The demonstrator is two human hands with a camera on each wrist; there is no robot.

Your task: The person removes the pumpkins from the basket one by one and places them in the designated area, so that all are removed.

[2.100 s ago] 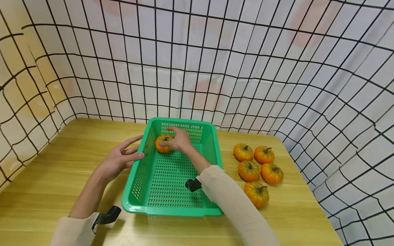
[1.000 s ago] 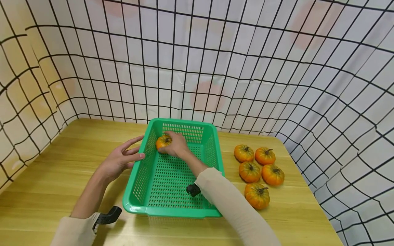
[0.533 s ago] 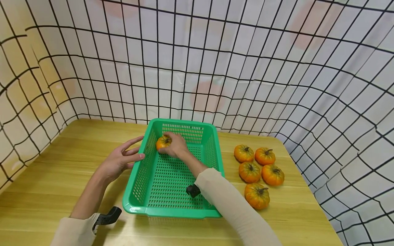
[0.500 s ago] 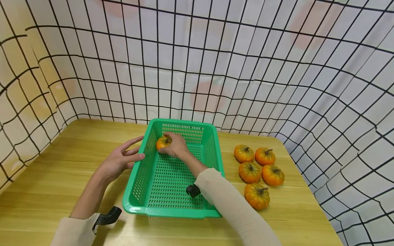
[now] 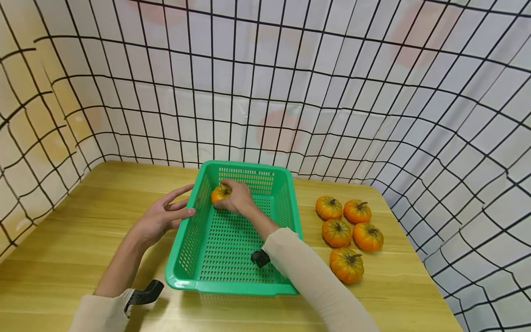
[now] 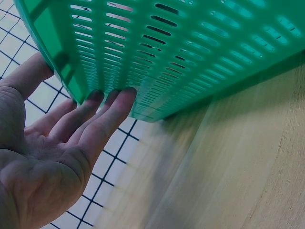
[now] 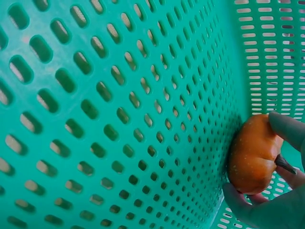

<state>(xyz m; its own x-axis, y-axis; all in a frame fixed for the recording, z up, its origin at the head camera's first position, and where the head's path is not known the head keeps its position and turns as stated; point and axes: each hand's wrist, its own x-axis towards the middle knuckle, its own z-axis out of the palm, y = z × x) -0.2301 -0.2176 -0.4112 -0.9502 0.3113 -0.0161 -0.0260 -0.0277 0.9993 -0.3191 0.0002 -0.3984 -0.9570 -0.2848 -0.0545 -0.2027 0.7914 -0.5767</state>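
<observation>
A green plastic basket (image 5: 236, 288) with slotted walls stands on the wooden table. Inside its far left corner, my right hand (image 5: 238, 197) grips a small orange pumpkin (image 5: 218, 195) between thumb and fingers. The right wrist view shows that pumpkin (image 7: 251, 157) low against the perforated basket floor, its dark stem pointing toward the palm. My left hand (image 5: 159, 217) is at the outside of the left wall, fingers spread and relaxed. In the left wrist view, the left hand's (image 6: 52, 148) thumb meets the rim and its fingertips lie against the slotted wall (image 6: 138, 28).
Several small pumpkins (image 5: 336, 232) sit grouped on the table (image 5: 398, 290) right of the basket. A black wire grid (image 5: 253, 97) over pale sheeting encloses the back and both sides. Black wrist cameras, one of them the left camera (image 5: 146, 292), project from the sleeves.
My right hand's fingers have closed around the pumpkin in the basket since two seconds ago, when they were more spread. Over the last second both hands stay nearly still.
</observation>
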